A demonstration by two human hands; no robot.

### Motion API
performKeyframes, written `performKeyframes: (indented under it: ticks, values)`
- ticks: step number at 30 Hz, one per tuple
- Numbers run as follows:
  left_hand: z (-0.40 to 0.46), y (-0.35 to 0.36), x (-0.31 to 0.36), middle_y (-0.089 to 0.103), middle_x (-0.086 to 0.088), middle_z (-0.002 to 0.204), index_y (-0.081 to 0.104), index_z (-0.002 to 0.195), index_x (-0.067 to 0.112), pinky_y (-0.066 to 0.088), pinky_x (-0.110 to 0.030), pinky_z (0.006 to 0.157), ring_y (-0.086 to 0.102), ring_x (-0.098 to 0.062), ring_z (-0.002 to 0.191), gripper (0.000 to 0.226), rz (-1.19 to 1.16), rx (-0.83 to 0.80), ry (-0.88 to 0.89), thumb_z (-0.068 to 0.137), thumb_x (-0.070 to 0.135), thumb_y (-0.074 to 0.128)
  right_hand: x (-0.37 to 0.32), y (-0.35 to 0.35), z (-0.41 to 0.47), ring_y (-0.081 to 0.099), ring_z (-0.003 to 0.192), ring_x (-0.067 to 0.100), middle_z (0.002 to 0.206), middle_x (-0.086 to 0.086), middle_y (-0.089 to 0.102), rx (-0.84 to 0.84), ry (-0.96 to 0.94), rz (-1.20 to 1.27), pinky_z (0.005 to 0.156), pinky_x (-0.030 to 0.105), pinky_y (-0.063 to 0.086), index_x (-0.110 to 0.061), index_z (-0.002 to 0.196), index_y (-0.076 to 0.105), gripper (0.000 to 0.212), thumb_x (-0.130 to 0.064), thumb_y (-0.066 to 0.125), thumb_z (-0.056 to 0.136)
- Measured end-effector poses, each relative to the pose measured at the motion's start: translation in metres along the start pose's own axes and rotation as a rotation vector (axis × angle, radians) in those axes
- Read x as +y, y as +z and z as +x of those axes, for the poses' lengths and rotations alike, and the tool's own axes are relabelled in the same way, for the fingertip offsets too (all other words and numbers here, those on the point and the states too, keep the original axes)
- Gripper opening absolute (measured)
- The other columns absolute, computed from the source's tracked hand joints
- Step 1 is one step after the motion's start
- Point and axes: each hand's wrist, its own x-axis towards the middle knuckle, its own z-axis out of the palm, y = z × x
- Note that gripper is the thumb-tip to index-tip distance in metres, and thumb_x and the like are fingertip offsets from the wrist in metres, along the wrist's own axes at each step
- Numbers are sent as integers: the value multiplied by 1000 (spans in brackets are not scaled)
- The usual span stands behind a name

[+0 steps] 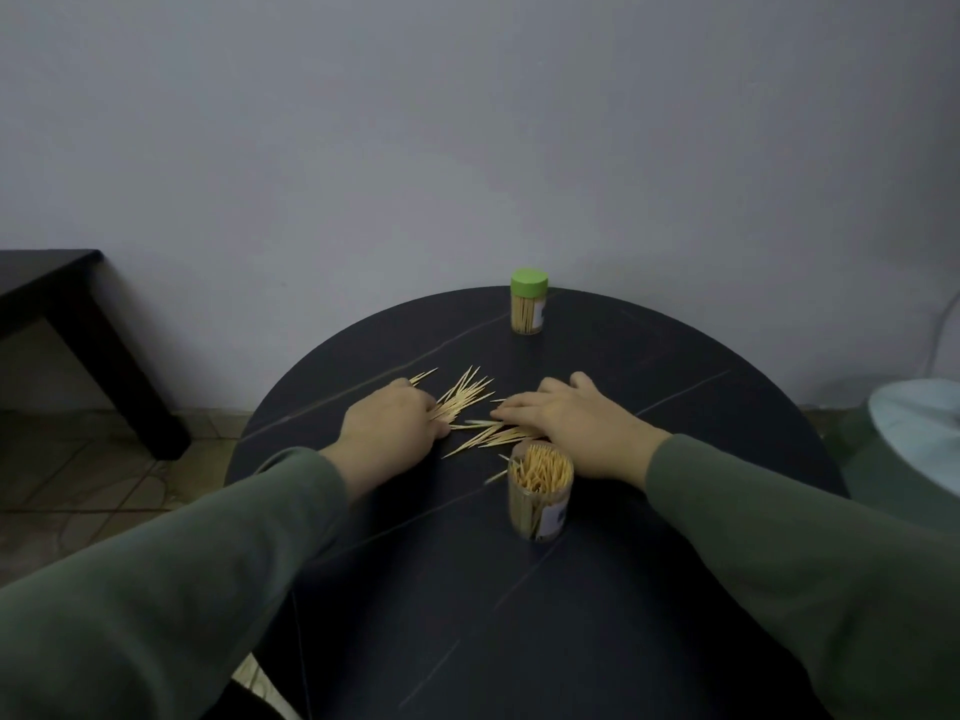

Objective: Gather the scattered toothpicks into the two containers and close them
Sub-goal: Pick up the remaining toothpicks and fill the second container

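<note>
Loose wooden toothpicks (pixel 467 394) lie scattered flat at the middle of the table, fanned in a far cluster and a nearer spread just beyond the open container (pixel 540 491). That clear plastic cylinder stands upright near the front, lidless, packed with toothpicks standing on end, a label on its side. The closed container (pixel 529 302) stands upright at the far edge, capped with a green lid (pixel 529 282)

The round table (pixel 597 615) has a dark, matt, stone-like top crossed by thin pale veins. Loose toothpicks (pixel 467 394) are pale wood. The near jar (pixel 540 498) is clear plastic; the far jar (pixel 528 317) has a smooth green plastic lid (pixel 529 282). Both sleeves (pixel 156 589) are soft green cloth.
</note>
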Motion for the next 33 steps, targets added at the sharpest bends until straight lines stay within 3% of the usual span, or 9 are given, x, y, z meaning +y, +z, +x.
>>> performKeyframes:
  ticks: [4,9,15,22,33]
  values:
    - [1,-2,11,66,6,109,70,112,31,50,-31,77,61,-17,102,25,46,67,23,96,41,54,2,-2,-2,38,121,13,142,-9,45,39,18,-3,101,42,25,-33,142,44,45,-47,41,100]
    - [1,-1,18,68,7,106,70,110,29,50,-29,74,63,-16,100,25,116,121,57,97,40,52,7,-2,-9,43,116,13,131,-10,54,77,83,73,102,42,26,-36,131,56,36,-46,46,98]
    - [2,-1,22,68,7,98,70,109,27,56,-29,72,64,-14,89,25,190,104,81,97,38,52,9,-5,-13,44,117,16,131,-8,53,47,99,-29,99,43,25,-36,135,52,38,-45,42,100]
    - [0,-1,22,67,4,92,71,101,25,56,-31,69,65,-18,84,22,274,104,91,97,26,50,0,-5,-9,47,107,18,119,-7,59,100,40,-176,97,45,26,-37,118,63,26,-35,44,101]
    - [-8,-5,18,66,5,91,71,101,25,51,-28,63,64,-16,83,23,256,111,112,96,34,51,-1,-9,-11,47,109,20,120,-2,60,59,-23,-288,99,47,28,-30,124,60,27,-31,44,102]
